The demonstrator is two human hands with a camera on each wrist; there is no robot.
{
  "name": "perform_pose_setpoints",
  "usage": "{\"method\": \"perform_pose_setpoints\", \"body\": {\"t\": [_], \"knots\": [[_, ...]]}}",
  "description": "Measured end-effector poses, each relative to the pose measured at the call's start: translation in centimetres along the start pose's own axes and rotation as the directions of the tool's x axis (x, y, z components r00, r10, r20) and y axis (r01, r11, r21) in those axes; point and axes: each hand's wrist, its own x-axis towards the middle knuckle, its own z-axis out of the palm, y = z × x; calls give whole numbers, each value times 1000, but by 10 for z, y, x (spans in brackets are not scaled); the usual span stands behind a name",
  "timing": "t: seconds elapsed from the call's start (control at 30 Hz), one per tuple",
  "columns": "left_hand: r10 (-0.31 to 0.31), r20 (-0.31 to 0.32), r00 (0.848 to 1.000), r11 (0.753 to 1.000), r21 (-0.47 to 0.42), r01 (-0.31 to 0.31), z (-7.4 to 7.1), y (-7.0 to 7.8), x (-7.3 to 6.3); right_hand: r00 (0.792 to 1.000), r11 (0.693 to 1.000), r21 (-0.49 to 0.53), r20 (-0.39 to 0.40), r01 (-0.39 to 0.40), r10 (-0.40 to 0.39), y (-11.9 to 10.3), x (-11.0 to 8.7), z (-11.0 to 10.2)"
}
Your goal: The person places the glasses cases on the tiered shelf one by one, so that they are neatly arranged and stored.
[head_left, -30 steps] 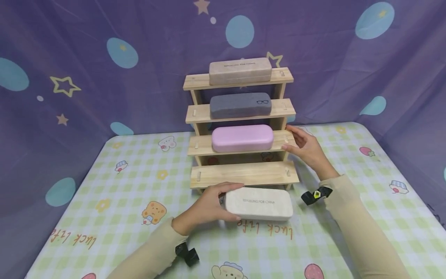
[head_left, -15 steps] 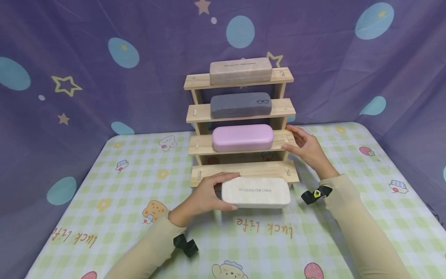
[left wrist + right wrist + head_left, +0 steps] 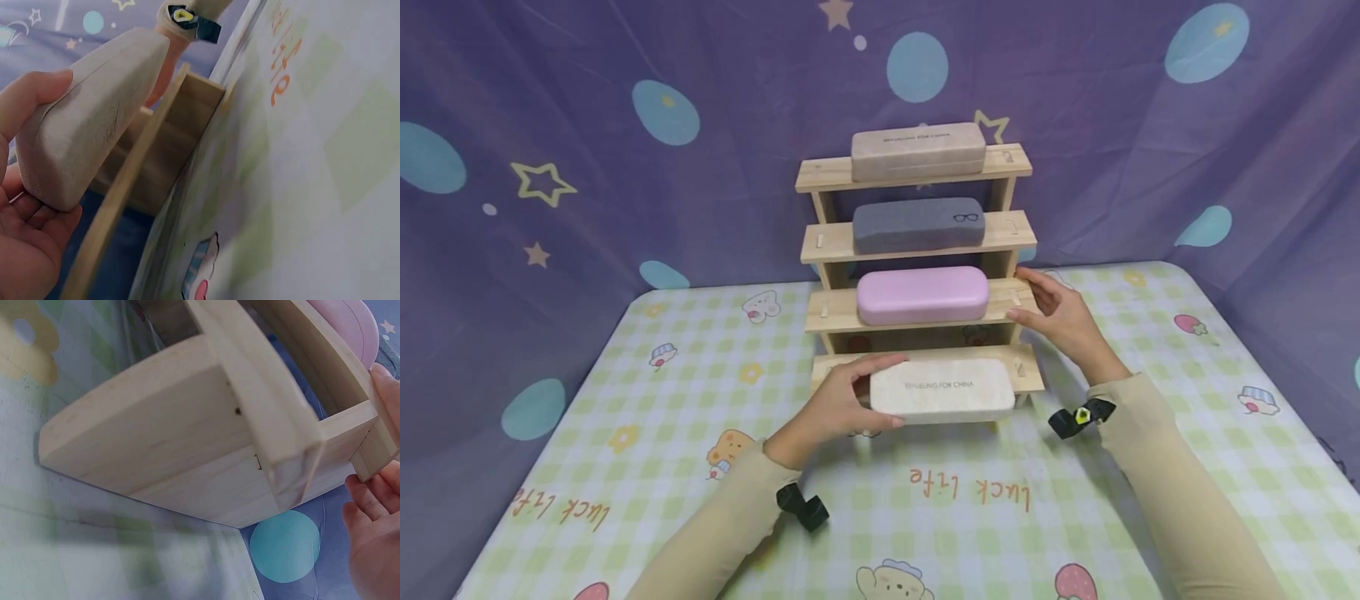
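My left hand (image 3: pixel 837 406) grips the left end of a white glasses case (image 3: pixel 942 390), thumb on its near side and fingers on its far side. The case is held in front of and partly over the lowest board of a wooden tiered rack (image 3: pixel 1026 367); in the left wrist view it looks raised off the board. My right hand (image 3: pixel 1063 321) holds the right end of the rack's second board from the bottom, thumb in front. In the right wrist view its fingers (image 3: pixel 369 500) lie at the board's end (image 3: pixel 375 453).
On the upper boards sit a pink case (image 3: pixel 922 296), a grey-blue glasses case (image 3: pixel 917 227) with a glasses print, and a beige case (image 3: pixel 917 152) on top. A checked cloth (image 3: pixel 662 467) covers the table. A purple curtain (image 3: pixel 737 192) hangs close behind the rack.
My left hand has lifted the white glasses case off the cloth and carried it forward and slightly left to the lowest board. The right hand has stayed on the rack.
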Motion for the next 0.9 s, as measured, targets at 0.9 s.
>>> {"method": "perform_pose_setpoints", "body": {"t": [0.9], "knots": [[-50, -36, 998, 988, 142, 55, -18, -10, 18, 1000, 1000, 8, -5, 14, -14, 2, 0, 0]]}}
